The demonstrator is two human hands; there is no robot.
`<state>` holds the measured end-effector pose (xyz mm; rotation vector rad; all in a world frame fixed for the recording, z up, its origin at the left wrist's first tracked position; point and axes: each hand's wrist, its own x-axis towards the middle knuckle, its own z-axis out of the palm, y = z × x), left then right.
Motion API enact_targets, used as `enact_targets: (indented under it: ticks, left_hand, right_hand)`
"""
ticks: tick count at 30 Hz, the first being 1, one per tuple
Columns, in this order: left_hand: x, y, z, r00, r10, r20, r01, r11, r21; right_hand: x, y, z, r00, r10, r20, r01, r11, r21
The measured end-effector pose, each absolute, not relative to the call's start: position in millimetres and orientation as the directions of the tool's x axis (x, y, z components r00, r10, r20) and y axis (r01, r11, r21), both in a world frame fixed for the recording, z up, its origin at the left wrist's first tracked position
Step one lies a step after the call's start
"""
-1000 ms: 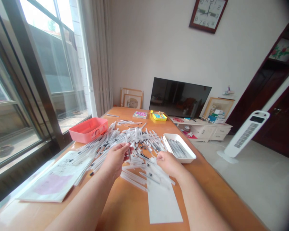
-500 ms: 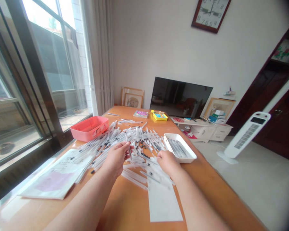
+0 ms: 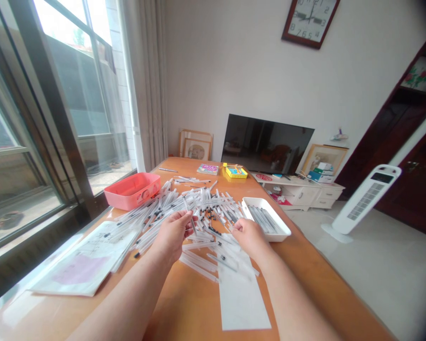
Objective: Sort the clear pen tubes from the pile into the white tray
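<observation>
Head view: a heap of slim clear plastic tubes with black parts [image 3: 208, 210] spreads across the orange desk [image 3: 184, 303], directly under both hands. The left hand [image 3: 172, 235] curls its fingers [image 3: 186, 219] narrowly around one tube [image 3: 193, 227], partly hidden behind them. The right hand [image 3: 248, 238] bends down at the heap's near edge; its fingertips are hidden, so any grip cannot be told. A white tray [image 3: 270, 237] of aligned tubes lies just beyond it.
</observation>
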<state>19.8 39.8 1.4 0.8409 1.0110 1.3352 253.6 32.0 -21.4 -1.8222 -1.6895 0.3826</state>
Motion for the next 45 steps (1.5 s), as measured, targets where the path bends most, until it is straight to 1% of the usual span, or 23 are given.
enact_targets:
  ticks: [1, 3, 5, 7, 10, 16, 25, 35, 40, 45]
  left_hand:
    - [20.1, 39.4, 2.1, -0.037, 0.994, -0.099, -0.381, 0.078, 0.921]
    - [20.8, 38.3, 4.2, -0.037, 0.994, -0.101, -0.415, 0.077, 0.907]
    - [21.8, 36.5, 6.7, -0.033, 0.995, -0.099, -0.441, 0.074, 0.894]
    - [22.8, 34.6, 9.1, -0.030, 0.995, -0.095, -0.460, 0.071, 0.885]
    - [24.0, 32.3, 11.6, -0.027, 0.995, -0.091, -0.490, 0.066, 0.869]
    - [25.7, 31.8, 13.2, -0.018, 0.998, -0.067, -0.532, 0.047, 0.846]
    - [29.5, 29.6, 12.1, -0.001, 0.999, -0.054, -0.546, 0.045, 0.837]
    - [33.5, 28.6, 7.8, 0.042, 0.998, -0.056, -0.517, 0.070, 0.853]
    - [33.3, 27.1, 8.9, 0.045, 0.998, -0.039, -0.432, 0.054, 0.900]
    - [33.6, 25.9, 10.8, 0.072, 0.997, -0.013, -0.371, 0.039, 0.928]
  right_hand:
    - [250.3, 28.5, -18.3, 0.134, 0.973, 0.189, 0.726, 0.034, -0.687]
    - [241.1, 20.1, -10.9, 0.094, 0.988, 0.124, 0.526, 0.057, -0.849]
    - [230.0, 11.7, -3.0, -0.017, 0.998, 0.055, 0.311, 0.058, -0.948]
    - [219.7, 5.2, 3.6, -0.101, 0.995, 0.007, 0.165, 0.024, -0.986]
    - [209.4, 0.4, 8.2, -0.151, 0.987, -0.056, 0.072, -0.046, -0.996]
    - [206.4, 0.1, 3.5, -0.224, 0.966, -0.131, -0.009, -0.136, -0.991]
    - [202.0, -2.4, 6.1, -0.281, 0.953, -0.117, -0.040, -0.134, -0.990]
    - [198.7, -1.9, 5.0, -0.237, 0.967, -0.095, -0.097, -0.120, -0.988]
    - [200.0, -1.7, 7.0, -0.179, 0.981, -0.070, -0.112, -0.091, -0.990]
    - [202.5, -2.6, 10.5, -0.176, 0.982, -0.063, -0.095, -0.081, -0.992]
